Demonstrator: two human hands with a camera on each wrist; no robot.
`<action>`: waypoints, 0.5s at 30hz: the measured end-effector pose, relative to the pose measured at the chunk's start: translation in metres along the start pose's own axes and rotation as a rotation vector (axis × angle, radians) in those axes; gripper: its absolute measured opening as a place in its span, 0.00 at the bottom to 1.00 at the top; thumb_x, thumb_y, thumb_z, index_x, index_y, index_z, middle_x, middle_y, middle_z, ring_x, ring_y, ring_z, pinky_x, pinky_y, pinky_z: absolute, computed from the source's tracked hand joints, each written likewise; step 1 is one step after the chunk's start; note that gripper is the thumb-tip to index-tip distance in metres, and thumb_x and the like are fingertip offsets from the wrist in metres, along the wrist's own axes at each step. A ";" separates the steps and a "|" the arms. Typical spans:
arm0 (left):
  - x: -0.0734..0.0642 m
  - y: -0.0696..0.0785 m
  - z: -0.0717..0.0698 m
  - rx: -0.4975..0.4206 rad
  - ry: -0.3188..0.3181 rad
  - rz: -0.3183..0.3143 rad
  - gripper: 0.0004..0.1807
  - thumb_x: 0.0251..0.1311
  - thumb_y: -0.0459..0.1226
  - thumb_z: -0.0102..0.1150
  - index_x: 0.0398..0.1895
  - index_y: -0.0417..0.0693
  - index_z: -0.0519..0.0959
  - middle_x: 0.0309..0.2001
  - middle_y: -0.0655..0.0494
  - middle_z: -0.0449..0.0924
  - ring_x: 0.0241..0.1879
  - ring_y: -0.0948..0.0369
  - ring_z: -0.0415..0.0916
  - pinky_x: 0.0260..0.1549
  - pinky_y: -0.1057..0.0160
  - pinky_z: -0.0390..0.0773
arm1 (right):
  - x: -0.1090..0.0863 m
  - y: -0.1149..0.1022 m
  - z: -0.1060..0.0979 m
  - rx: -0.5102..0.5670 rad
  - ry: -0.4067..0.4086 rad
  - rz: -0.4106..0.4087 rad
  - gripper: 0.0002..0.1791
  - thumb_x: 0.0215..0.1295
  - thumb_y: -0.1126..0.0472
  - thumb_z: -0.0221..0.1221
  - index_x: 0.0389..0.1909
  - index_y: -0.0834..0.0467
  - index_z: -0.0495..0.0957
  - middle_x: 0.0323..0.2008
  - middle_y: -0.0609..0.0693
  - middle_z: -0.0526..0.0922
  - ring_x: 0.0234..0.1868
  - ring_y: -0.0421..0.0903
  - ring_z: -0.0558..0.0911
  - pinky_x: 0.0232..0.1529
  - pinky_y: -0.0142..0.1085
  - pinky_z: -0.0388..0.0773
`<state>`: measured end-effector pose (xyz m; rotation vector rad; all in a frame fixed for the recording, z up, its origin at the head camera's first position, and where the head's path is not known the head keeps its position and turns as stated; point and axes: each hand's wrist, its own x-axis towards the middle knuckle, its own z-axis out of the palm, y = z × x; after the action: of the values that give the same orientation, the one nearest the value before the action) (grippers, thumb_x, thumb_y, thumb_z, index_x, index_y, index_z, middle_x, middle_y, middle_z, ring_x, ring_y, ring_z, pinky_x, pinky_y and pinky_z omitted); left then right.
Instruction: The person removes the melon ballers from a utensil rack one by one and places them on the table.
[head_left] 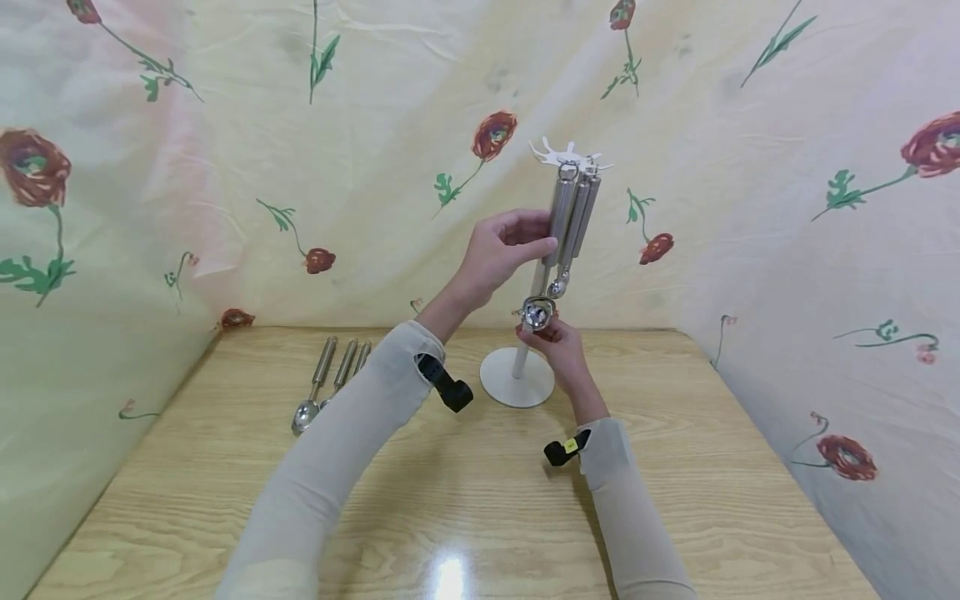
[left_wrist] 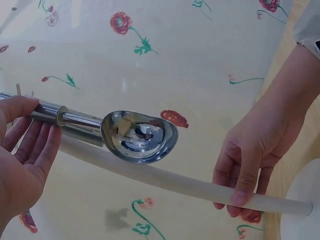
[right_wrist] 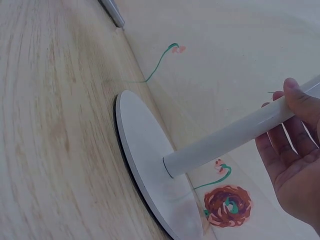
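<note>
My left hand [head_left: 491, 250] pinches the silver handle of an ice cream scoop [left_wrist: 140, 137] between thumb and fingers. The scoop's ring is up at the white hooked top [head_left: 558, 156] of a stand, and its shiny bowl hangs downward. Lower down, my right hand [head_left: 564, 354] grips the white pole [right_wrist: 225, 142] of that stand, thumb on one side and fingers on the other. Beside the held scoop hang other metal-handled utensils [head_left: 588, 212]; a smaller bowl [head_left: 557, 287] shows among them. The stand's round white base [head_left: 517, 392] sits on the table.
On the wooden table [head_left: 480, 500], to the left, lie metal scoops; one scoop [head_left: 306, 414] shows whole, while my left sleeve partly hides the others [head_left: 347, 362]. Flower-printed cloth [head_left: 390, 167] surrounds the table at the back and sides.
</note>
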<state>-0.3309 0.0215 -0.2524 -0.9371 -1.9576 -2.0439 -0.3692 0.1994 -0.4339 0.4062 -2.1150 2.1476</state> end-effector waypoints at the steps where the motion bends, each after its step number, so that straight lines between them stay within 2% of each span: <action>1: 0.000 0.002 0.000 0.000 -0.002 0.004 0.21 0.65 0.31 0.66 0.61 0.36 0.79 0.55 0.41 0.84 0.50 0.56 0.84 0.54 0.61 0.85 | 0.000 0.000 0.000 -0.002 -0.001 0.001 0.14 0.65 0.71 0.65 0.52 0.59 0.82 0.39 0.40 0.88 0.45 0.36 0.87 0.54 0.29 0.84; 8: -0.006 0.012 -0.005 0.053 -0.023 0.010 0.21 0.65 0.32 0.67 0.60 0.38 0.79 0.54 0.42 0.85 0.49 0.58 0.84 0.52 0.62 0.85 | 0.001 0.002 0.000 -0.002 0.001 0.002 0.20 0.65 0.72 0.65 0.59 0.66 0.78 0.43 0.43 0.88 0.46 0.36 0.86 0.54 0.29 0.84; 15: -0.015 0.017 -0.025 0.127 -0.026 0.017 0.20 0.64 0.31 0.67 0.59 0.37 0.80 0.51 0.41 0.86 0.47 0.56 0.85 0.49 0.61 0.87 | 0.005 0.005 0.000 -0.027 0.037 -0.009 0.19 0.64 0.72 0.66 0.56 0.70 0.77 0.38 0.38 0.86 0.44 0.35 0.84 0.50 0.26 0.83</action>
<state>-0.3180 -0.0094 -0.2449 -0.9533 -2.0575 -1.8821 -0.3751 0.1989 -0.4374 0.3693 -2.1157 2.1031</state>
